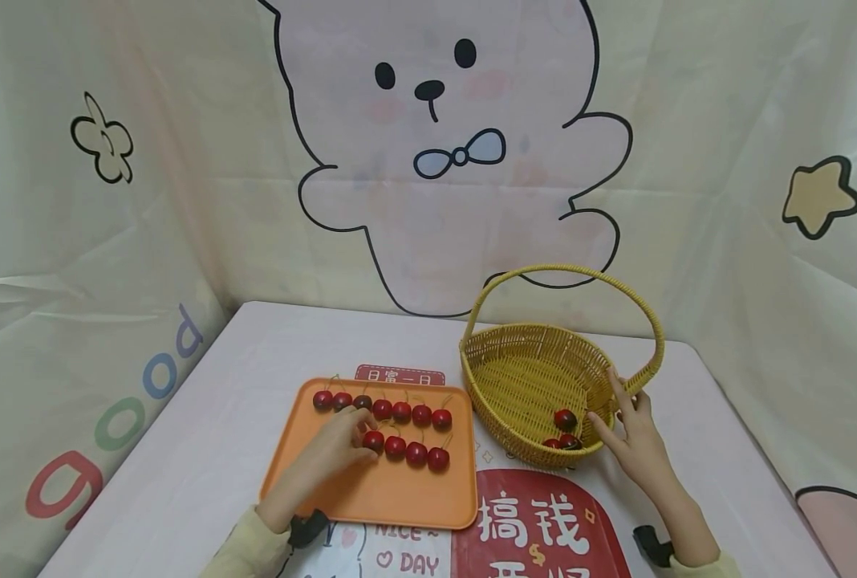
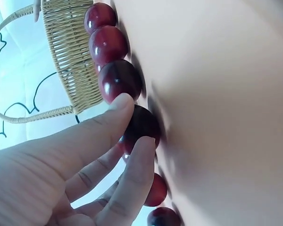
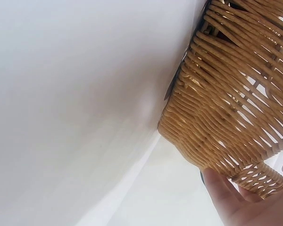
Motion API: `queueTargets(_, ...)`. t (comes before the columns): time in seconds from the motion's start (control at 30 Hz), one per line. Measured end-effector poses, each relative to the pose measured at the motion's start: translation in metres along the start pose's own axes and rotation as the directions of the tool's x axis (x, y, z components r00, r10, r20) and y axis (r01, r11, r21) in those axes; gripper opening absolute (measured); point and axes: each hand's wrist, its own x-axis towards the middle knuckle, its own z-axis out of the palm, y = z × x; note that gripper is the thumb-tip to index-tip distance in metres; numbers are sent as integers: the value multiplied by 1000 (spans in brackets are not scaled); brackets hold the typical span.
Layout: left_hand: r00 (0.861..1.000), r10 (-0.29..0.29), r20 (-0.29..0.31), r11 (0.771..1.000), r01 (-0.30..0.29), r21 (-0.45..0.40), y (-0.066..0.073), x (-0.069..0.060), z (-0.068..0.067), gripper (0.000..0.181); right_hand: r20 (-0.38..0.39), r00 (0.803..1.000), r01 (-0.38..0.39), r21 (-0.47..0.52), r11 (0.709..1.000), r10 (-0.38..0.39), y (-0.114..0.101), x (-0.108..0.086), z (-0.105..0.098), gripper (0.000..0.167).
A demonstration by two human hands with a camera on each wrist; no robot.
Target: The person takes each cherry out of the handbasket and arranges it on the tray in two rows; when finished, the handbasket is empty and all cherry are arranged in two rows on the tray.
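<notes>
My left hand (image 1: 338,445) is over the orange tray (image 1: 371,502), its thumb and a finger pinching a dark red cherry (image 2: 144,125) at the left end of the front row. That row continues to the right with more cherries (image 1: 416,454), and a longer back row of cherries (image 1: 402,412) lies behind it. On the right, a yellow woven basket (image 1: 515,377) with a tall handle holds a few cherries (image 1: 565,419) near its front right wall. My right hand (image 1: 638,441) grips the basket's right rim by the handle's base, thumb inside, other fingers outside.
A white table (image 1: 176,482) bears the tray and basket. Under and in front of them lies a printed mat with a red patch (image 1: 537,522). Cloth walls with cartoon drawings (image 1: 436,201) close in the back and both sides.
</notes>
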Motion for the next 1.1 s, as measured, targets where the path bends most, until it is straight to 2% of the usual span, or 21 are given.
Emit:
queueTargets(0.23,1000,10,-16,1000,-10,15,9,4,-9,33,-1,1000,-1,2,1000,1,0,0,0,80)
queueTargets(0.37,1000,23,0,1000,-23,1,17,9,-14,31,0,1000,-1,3,1000,1,0,0,0,82)
queueTargets(0.57,996,89,20,996,-89,-2,36,15,-15,32,-2,1000,4,17,1000,-4,0,-1,0,81)
queueTargets(0.67,990,141,17,990,-141,-2,47,20,-13,31,-2,1000,6,21,1000,-6,0,-1,0,82)
queueTargets(0.83,972,236,9,971,-235,-39,63,28,-5,28,9,1000,-3,33,999,2,0,0,0,80)
queueTargets(0.97,963,267,30,961,-264,-86,78,36,3,24,16,1000,-11,41,999,11,0,0,0,80)
queueTargets(1.1,952,302,45,950,-297,-98,94,42,10,21,19,1000,-15,42,999,15,0,0,0,80)
